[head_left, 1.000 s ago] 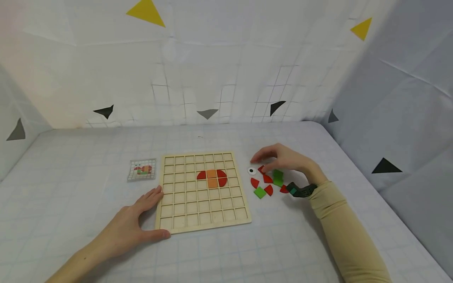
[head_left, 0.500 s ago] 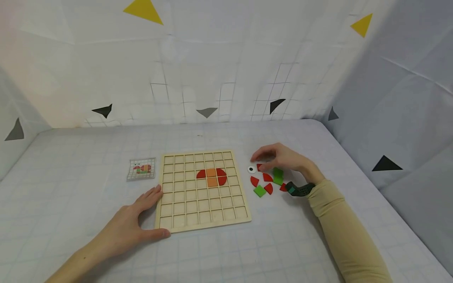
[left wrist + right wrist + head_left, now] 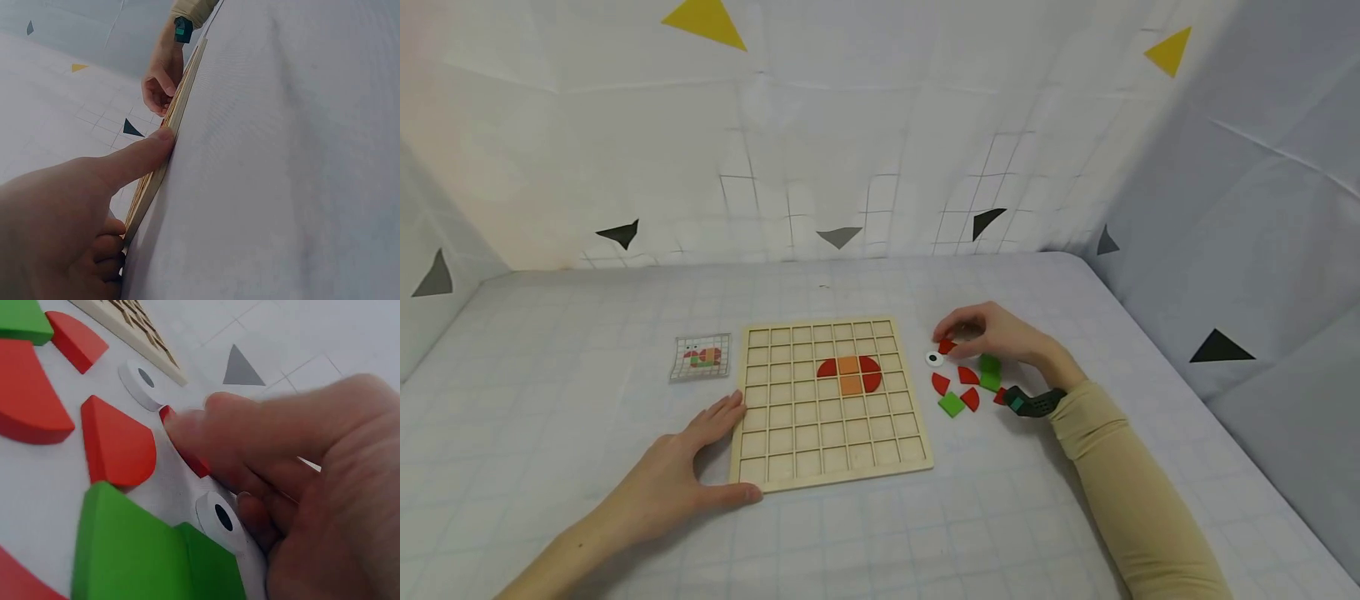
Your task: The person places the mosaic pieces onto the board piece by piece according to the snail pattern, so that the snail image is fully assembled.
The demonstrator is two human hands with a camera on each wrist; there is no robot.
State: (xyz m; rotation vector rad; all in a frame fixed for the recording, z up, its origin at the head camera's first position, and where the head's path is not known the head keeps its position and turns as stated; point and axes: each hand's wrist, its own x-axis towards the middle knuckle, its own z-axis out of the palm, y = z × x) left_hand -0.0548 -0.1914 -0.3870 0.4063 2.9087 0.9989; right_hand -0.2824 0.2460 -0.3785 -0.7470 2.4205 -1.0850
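Observation:
My left hand (image 3: pixel 662 475) spans the near-left corner of the wooden grid board (image 3: pixel 805 437). Its thumb touches the front edge and its fingertips touch the left side. On the board lie two orange squares (image 3: pixel 850 385) flanked by red quarter-circle tiles (image 3: pixel 871 382). To the right of the board, my right hand (image 3: pixel 1007 333) pinches another red quarter-circle tile (image 3: pixel 199 465) between thumb and fingers, low over the table. A white eye disc (image 3: pixel 934 358) lies beside that tile; the right wrist view has a second eye disc (image 3: pixel 214 519) under the curled fingers.
Loose red quarter-circle tiles (image 3: pixel 970 399) and green squares (image 3: pixel 952 405) are scattered below the right hand. A small picture card (image 3: pixel 700 358) with a coloured figure on a grid lies left of the board. White cloth walls surround the table.
The red tile at my right fingertips has shifted slightly away from me and turned, with thumb and fingers moving along it. The left hand and board have stayed put.

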